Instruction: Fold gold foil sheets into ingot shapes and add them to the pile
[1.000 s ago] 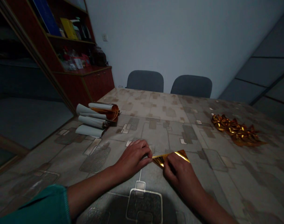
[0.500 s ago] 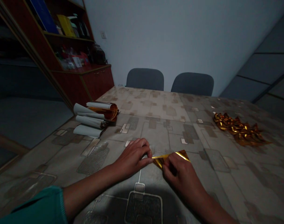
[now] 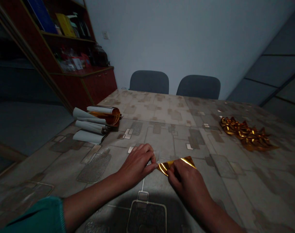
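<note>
A sheet of shiny gold foil paper [image 3: 189, 160], folded to a pointed shape, lies low over the table in front of me. My left hand [image 3: 140, 163] pinches its left tip between thumb and fingers. Closed over the paper's middle and near edge is my right hand [image 3: 186, 176], which hides part of it. The paper's right corner sticks out past the right knuckles. Away to the right sits a cluster of folded gold foil pieces [image 3: 246, 132]. At the left rests a stack of curled foil sheets [image 3: 89, 136] with pale backs and gold faces.
The table [image 3: 159, 111] has a patterned cover. Two grey chairs [image 3: 149, 81] stand at its far side, before a pale wall. A reddish wooden cabinet [image 3: 99, 84] with laden shelves rises at the back left.
Both hands keep their grip on the foil paper with barely any movement. The light on the paper's left part has shifted, and the whole view has slid slightly left.
</note>
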Demonstrator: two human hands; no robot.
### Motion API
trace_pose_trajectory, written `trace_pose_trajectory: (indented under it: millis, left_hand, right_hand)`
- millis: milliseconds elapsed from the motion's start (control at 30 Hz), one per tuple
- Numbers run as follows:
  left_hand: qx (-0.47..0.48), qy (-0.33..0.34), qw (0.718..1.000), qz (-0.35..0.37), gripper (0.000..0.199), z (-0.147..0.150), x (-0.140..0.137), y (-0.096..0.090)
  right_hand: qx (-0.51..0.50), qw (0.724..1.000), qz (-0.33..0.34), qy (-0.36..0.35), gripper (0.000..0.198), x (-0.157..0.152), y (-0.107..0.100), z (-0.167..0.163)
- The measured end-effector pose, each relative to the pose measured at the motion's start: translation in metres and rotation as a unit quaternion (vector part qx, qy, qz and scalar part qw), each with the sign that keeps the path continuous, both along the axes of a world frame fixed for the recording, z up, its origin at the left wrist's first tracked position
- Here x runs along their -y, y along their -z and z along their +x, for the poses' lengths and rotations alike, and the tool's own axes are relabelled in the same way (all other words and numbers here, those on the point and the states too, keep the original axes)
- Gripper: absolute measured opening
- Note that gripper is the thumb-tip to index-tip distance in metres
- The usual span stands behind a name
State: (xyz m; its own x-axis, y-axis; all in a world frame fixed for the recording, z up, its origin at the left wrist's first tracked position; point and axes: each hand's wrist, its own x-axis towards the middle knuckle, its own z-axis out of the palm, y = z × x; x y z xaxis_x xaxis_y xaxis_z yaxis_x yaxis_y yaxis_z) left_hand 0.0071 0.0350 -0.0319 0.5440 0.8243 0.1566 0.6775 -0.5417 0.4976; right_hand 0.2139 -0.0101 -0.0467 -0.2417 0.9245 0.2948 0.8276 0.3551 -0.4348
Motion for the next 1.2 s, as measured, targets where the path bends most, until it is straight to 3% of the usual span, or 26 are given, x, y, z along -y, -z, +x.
trace_pose_trajectory:
  millis: [500,633,800,867,967,1033,1200]
  left_hand:
    - [0.0,-0.03,1.0,0.005,0.007,0.003,0.003,0.001]
    - [0.006,-0.03,1.0,0.004,0.007,0.002,0.002,0.002]
    - [-0.001,-0.022,0.999,0.025,0.005,0.0,-0.001,0.005]
    - [-0.012,0.006,0.997,0.073,0.003,0.001,0.001,0.005]
    - [-0.034,0.104,0.982,0.154,0.016,0.004,0.009,0.004]
    - [-0.042,0.159,0.975,0.15,0.024,0.007,0.016,0.002]
    - [-0.077,0.202,0.968,0.132,0.028,0.007,0.025,0.002]
  right_hand:
    - [0.026,0.999,0.023,0.009,0.014,-0.001,0.002,0.001]
    - [0.055,0.998,0.02,-0.007,0.003,0.001,0.001,0.0]
    - [0.077,0.997,0.003,-0.013,0.009,0.001,-0.001,-0.001]
    - [0.09,0.996,0.005,-0.004,0.009,0.0,0.0,-0.002]
    - [0.1,0.995,0.017,-0.001,0.006,0.0,0.001,-0.002]
    - [0.097,0.995,0.021,-0.005,0.006,0.0,0.001,-0.001]
    - [0.099,0.995,-0.006,-0.015,0.012,0.0,-0.002,-0.001]
